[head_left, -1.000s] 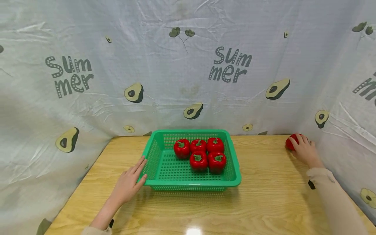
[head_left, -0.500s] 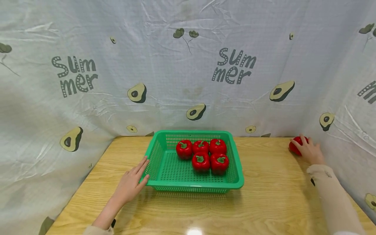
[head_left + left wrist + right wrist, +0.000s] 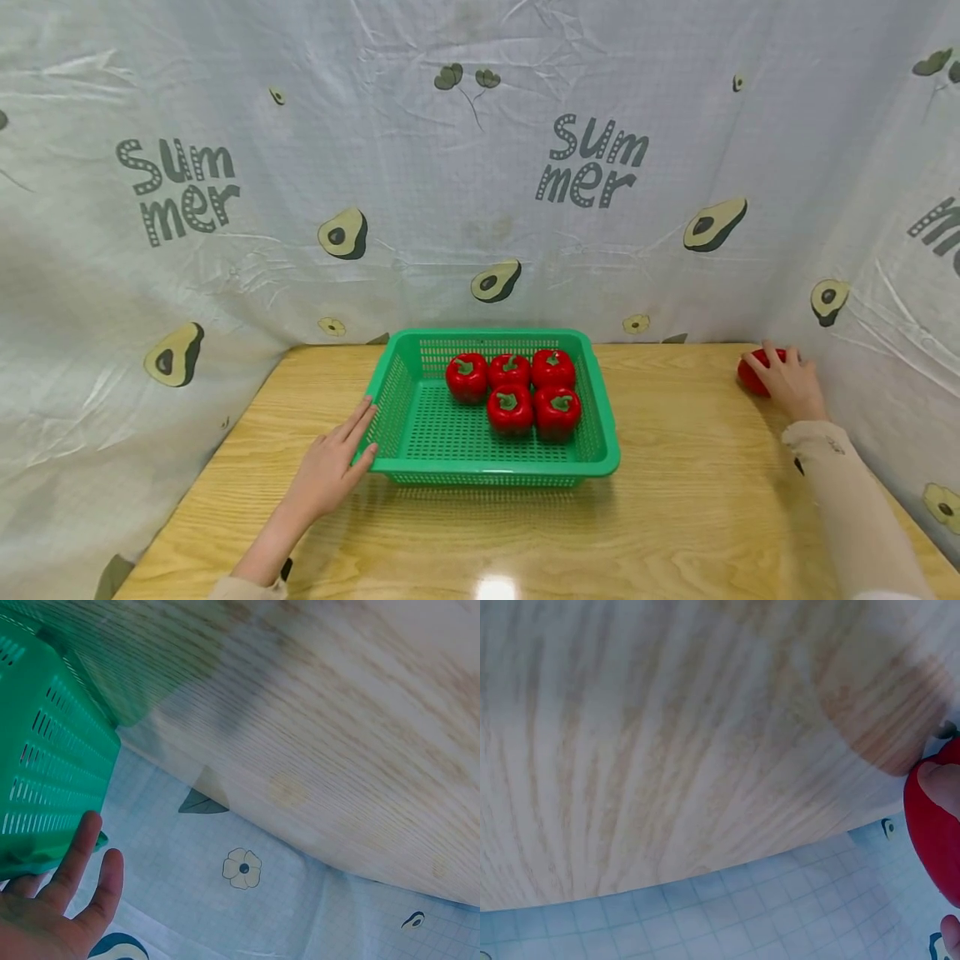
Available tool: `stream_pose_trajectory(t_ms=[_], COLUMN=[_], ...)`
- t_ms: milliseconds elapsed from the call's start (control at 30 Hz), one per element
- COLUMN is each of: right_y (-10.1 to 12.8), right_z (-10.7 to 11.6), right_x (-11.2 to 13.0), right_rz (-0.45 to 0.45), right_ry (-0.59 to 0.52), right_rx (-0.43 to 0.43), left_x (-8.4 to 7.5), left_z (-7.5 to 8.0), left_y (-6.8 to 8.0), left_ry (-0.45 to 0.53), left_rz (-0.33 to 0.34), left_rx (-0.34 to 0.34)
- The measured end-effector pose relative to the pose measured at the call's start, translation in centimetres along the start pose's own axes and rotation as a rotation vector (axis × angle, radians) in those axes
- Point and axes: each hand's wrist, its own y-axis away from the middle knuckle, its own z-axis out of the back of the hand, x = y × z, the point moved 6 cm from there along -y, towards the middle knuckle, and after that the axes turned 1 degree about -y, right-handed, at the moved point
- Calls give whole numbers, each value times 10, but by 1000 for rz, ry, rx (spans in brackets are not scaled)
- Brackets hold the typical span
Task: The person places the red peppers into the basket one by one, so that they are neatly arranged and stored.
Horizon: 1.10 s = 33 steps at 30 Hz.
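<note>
Our right hand (image 3: 787,387) grips the last red plastic pepper (image 3: 752,372); our flat left hand (image 3: 330,467) steadies the green perforated plastic basket (image 3: 420,417), five peppers (image 3: 517,387) already in

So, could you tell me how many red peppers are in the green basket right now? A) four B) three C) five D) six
C: the basket holds five peppers, three in the back row and two in front; a sixth pepper sits outside on the table under the right hand.
</note>
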Motion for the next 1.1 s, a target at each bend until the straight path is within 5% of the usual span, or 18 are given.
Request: stream_pose_trajectory(t_ms=[467, 800, 1100], right_y=[5, -5, -5], right_z=[9, 18, 34], right_x=[0, 11, 24], right_rz=[6, 48, 53], right_ry=[-37, -51, -123], right_rx=[-120, -64, -129], left_x=[2, 1, 2], left_z=[-3, 0, -2], left_y=[-1, -2, -1], left_ry=[4, 3, 14], left_rz=[24, -4, 29], left_rx=[57, -18, 67])
